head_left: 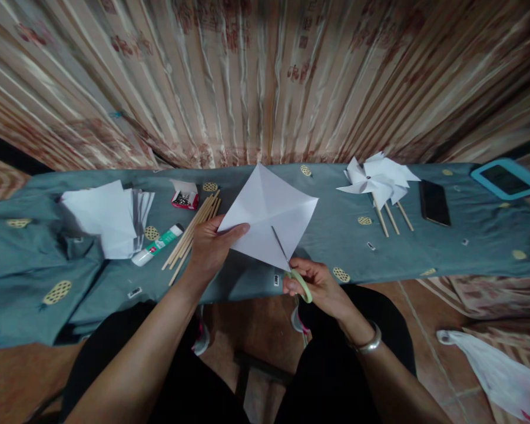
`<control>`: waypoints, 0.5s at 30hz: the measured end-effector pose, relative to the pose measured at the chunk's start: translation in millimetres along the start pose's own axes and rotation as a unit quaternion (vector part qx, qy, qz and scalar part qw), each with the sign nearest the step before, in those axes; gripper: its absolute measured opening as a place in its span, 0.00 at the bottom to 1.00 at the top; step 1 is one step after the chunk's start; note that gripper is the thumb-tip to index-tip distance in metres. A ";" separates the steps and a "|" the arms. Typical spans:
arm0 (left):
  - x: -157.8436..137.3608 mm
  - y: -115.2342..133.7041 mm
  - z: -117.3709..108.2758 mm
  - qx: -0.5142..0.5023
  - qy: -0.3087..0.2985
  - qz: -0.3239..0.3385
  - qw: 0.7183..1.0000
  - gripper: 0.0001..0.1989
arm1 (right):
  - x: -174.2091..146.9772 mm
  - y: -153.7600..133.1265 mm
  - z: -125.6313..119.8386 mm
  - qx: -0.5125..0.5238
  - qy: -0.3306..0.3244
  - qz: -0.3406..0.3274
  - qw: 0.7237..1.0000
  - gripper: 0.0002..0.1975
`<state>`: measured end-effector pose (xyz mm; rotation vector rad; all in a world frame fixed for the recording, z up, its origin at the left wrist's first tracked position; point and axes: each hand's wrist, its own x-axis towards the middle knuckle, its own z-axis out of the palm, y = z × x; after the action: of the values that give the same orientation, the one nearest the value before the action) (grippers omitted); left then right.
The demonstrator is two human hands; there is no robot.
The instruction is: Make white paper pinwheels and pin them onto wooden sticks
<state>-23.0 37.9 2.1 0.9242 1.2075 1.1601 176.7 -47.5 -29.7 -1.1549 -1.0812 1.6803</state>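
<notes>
Teal tblcloth | paper – wht, sq., creased | L hand pinching it | R hand gripping scissors

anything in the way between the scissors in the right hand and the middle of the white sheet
Nothing visible: the scissors in the right hand have a blade over the white sheet, pointing inward. The left hand holds the sheet's left corner, its thumb clear of the blade.

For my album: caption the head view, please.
Left hand holds a creased white paper square; right hand, green-handled metal scissors at its corner.
</notes>
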 end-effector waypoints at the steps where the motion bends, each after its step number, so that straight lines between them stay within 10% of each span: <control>1: 0.0 0.0 -0.1 -0.002 0.000 -0.001 1.000 0.13 | -0.1 -0.4 -0.3 -0.004 0.000 0.003 1.000 0.21; 15: 1.2 -3.4 -0.4 0.011 -0.005 0.000 1.000 0.13 | -0.7 -3.8 -1.6 -0.023 -0.015 -0.007 1.000 0.19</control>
<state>-22.8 38.4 -1.6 0.9451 1.2136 1.1438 178.9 -46.7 -26.2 -1.1526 -1.1487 1.6744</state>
